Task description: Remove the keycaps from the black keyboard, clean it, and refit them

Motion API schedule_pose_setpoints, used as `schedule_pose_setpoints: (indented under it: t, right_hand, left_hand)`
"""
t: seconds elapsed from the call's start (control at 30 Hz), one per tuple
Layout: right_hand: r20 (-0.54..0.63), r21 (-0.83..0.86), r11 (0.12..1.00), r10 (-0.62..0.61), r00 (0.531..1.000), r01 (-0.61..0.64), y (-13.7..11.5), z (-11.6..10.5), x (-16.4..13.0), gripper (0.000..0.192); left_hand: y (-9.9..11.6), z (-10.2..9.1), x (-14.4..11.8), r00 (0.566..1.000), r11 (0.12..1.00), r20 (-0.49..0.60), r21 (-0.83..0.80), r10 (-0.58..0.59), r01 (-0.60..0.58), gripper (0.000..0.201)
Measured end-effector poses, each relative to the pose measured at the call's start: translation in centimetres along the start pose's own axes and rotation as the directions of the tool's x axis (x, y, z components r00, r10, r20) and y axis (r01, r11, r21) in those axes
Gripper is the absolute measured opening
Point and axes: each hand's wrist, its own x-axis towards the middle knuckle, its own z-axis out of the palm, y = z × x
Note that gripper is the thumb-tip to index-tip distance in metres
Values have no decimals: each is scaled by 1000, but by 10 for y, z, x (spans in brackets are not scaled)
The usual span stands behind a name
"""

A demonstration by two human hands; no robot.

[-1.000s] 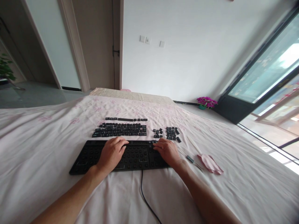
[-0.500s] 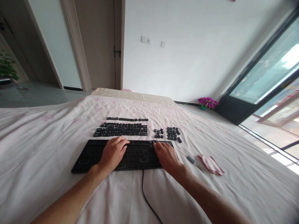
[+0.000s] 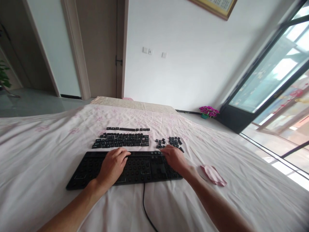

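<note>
A black keyboard (image 3: 141,169) with most of its keycaps off lies on the bedsheet, its cable running toward me. My left hand (image 3: 115,164) lies across its left half, fingers curled together at the top edge and steadying it. My right hand (image 3: 175,158) is over the upper right part, fingertips pinched together beside the small group of loose keycaps (image 3: 160,142); what they hold, if anything, is hidden. Beyond the keyboard, the main keycaps (image 3: 123,140) sit in rows, with a long space bar (image 3: 127,129) in the farthest row. Number pad keycaps (image 3: 174,140) are partly behind my right hand.
A folded pink cloth (image 3: 213,175) rests on the sheet (image 3: 241,193) right of my right forearm. Farther off are a pot of magenta flowers (image 3: 209,111), a door (image 3: 98,48) and a glass door (image 3: 256,83) at the right.
My right hand has gone from the keyboard's right part up toward the loose keycaps, its fingers drawing together. The thin tool with a dark handle is now hidden. My left hand stays on the keyboard.
</note>
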Motion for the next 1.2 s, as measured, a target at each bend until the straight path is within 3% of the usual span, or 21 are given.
schedule_pose_setpoints:
  t: [0.13, 0.27, 0.53, 0.7, 0.83, 0.93, 1.03, 1.1, 1.2]
  right_hand:
    - [-70, 54, 967, 252, 965, -248, 42, 2, 40, 28]
    - [11, -6, 913, 407, 913, -407, 64, 8, 74, 26]
    - [80, -46, 905, 425, 902, -422, 60, 22, 101, 18]
    - [83, -19, 912, 410, 908, -410, 57, 18, 102, 16]
    - [47, 50, 926, 373, 927, -375, 46, 6, 98, 19]
    - [60, 226, 934, 271, 961, -278, 19, 3, 88, 23]
    - [56, 640, 762, 82, 995, -99, -22, 6, 70, 24]
    - [42, 764, 644, 13, 999, -41, -50, 8, 55, 21]
    - [57, 821, 571, -40, 998, -24, -78, 10, 39, 16]
  left_hand:
    - [-1, 2, -1, 1000, 1000, -4, -8, -6, 6, 24]
    - [0, 2, -1, 1000, 1000, -2, -6, -10, 10, 24]
    - [0, 1, 0, 1000, 1000, 0, -8, -13, 13, 25]
    - [0, 1, 1, 1000, 1000, -13, -18, -7, 7, 26]
    - [1, -1, 2, 999, 998, -22, -55, -40, 39, 24]
    - [6, -5, 4, 993, 978, -41, -183, -112, 103, 18]
    - [17, -12, 6, 962, 838, 6, -489, -272, 241, 16]
    - [27, -16, 8, 914, 597, 156, -713, -375, 367, 23]
    - [39, -22, 10, 853, 197, 340, -876, -397, 441, 27]
